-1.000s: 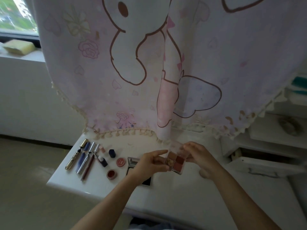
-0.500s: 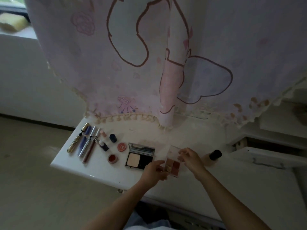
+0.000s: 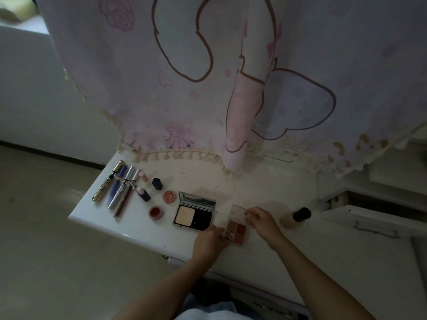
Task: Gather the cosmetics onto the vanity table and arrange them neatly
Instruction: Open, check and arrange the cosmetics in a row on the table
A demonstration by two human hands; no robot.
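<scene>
The palette (image 3: 238, 229) sat low at centre frame, its lid (image 3: 238, 212) up, just right of the compact (image 3: 195, 212). The left hand (image 3: 209, 241) pinched its near corner; the right hand (image 3: 262, 221) pinched the lid. Slid carelessly leftward, I judged, it could knock the compact askew.

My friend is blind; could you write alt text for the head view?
A left hand and right hand grip an open palette of brown and red pans at a white vanity table, beside an open black powder compact. Slim tubes and round pots lie further left.
</scene>
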